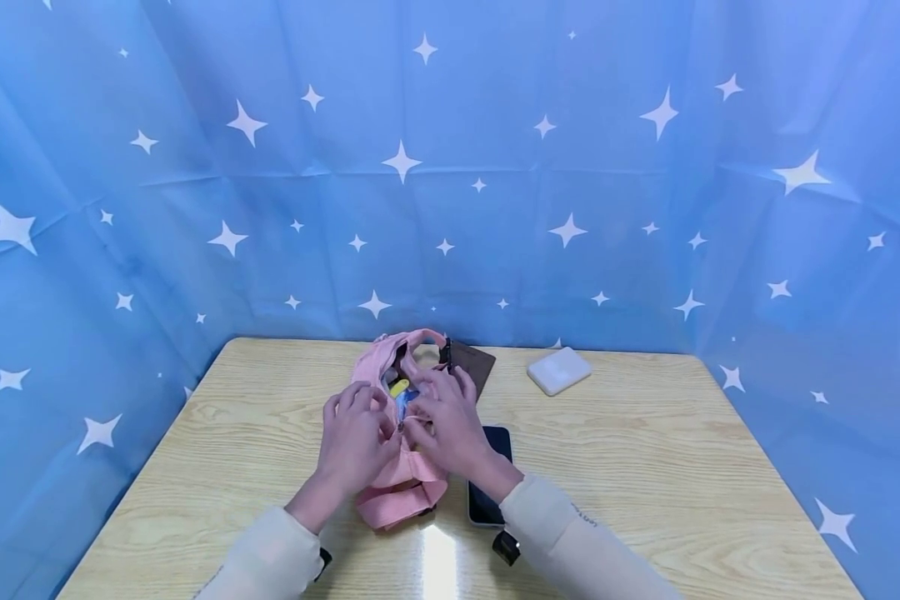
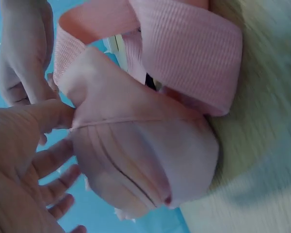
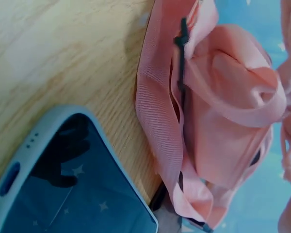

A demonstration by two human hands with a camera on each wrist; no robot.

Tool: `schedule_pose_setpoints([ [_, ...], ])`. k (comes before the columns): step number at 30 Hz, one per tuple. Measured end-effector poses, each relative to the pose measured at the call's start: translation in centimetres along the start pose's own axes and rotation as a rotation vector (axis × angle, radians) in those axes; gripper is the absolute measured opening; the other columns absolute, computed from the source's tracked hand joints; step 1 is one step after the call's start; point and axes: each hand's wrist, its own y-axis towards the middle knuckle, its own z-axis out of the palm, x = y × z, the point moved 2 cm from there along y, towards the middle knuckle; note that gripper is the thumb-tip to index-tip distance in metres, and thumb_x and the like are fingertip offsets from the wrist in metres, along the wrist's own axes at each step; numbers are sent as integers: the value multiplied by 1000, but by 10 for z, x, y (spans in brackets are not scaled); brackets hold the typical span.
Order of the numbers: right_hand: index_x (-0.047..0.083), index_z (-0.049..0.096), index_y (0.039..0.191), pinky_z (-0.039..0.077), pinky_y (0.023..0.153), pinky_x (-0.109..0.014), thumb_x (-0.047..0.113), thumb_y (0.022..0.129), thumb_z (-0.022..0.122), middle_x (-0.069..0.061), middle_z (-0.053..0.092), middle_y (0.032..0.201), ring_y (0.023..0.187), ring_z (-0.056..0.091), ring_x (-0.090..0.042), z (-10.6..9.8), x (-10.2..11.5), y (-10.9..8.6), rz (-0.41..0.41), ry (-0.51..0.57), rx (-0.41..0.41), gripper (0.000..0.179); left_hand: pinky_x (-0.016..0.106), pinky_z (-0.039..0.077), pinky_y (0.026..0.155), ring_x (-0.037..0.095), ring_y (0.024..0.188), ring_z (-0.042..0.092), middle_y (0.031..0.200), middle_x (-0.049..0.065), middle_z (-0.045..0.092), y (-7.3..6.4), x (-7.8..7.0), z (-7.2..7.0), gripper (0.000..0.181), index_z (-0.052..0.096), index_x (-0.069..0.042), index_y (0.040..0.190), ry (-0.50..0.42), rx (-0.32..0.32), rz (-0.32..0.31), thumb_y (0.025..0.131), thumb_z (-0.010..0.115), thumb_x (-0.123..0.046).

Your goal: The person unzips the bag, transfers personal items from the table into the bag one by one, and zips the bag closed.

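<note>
A pink waist bag [image 1: 401, 475] lies on the table with its zipped opening apart. Inside it show a yellow item [image 1: 399, 387] and a blue item [image 1: 407, 401], both too small to identify. My left hand [image 1: 352, 437] pinches the near end of the bag between thumb and forefinger, its other fingers spread in the left wrist view. Close beside it, my right hand [image 1: 453, 421] pinches the zipper pull at the near end of the opening. A thin pink cord loop [image 3: 287, 150] hangs by the right fingers in the right wrist view. The fingertips are partly hidden.
Right of the bag, partly under my right forearm, lies a phone [image 1: 487, 504] with a dark screen. A flat brown item [image 1: 476, 364] sits behind the bag. Farther right is a white rounded block [image 1: 559, 371]. Blue star-patterned curtains [image 1: 487, 242] border the table.
</note>
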Motion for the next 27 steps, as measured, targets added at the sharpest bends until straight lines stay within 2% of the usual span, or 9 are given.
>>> schedule_pose_setpoints([
  [2, 23, 66, 76, 16, 114, -64, 24, 89, 63, -5, 54, 134, 129, 46, -24, 1, -1, 1, 18, -5, 0, 13, 52, 27, 105, 28, 127, 42, 111, 3, 60, 0, 0, 0, 22, 63, -24, 56, -5, -24, 17, 71, 78, -25],
  [5, 23, 66, 76, 16, 114, -64, 23, 89, 63, -5, 54, 133, 129, 46, -24, 2, -5, 3, 52, -11, -1, 13, 52, 27, 105, 27, 126, 42, 110, 1, 60, -1, 2, 0, 24, 61, -26, 54, -12, -21, 36, 69, 79, -25],
  [12, 25, 62, 74, 16, 114, -63, 24, 89, 63, -3, 52, 133, 129, 44, -25, 6, -19, 7, 106, -59, 30, 15, 52, 26, 107, 27, 128, 41, 111, -1, 59, -4, 6, -4, 27, 54, -29, 52, -13, 69, 56, 64, 78, -25],
  [19, 20, 65, 77, 14, 115, -62, 19, 89, 66, -6, 54, 130, 125, 48, -28, 12, -34, 13, 128, -70, 14, 12, 51, 23, 109, 27, 128, 40, 109, -2, 56, -9, 9, -8, 29, 51, -29, 52, 7, 141, 58, 61, 78, -27],
  [23, 19, 70, 82, 14, 114, -64, 21, 89, 67, -6, 54, 131, 126, 47, -26, 13, -35, 13, 138, -43, 6, 8, 52, 24, 108, 29, 130, 40, 112, 0, 58, -8, 7, -7, 24, 60, -26, 61, 26, 101, 31, 68, 79, -38],
  [27, 19, 71, 84, 14, 115, -63, 24, 90, 66, -4, 53, 133, 130, 43, -23, 11, -31, 15, 151, -21, 4, 10, 54, 25, 109, 31, 135, 37, 122, 5, 58, -3, 3, 1, 38, 68, -20, 77, 99, 20, 20, 71, 76, -57],
])
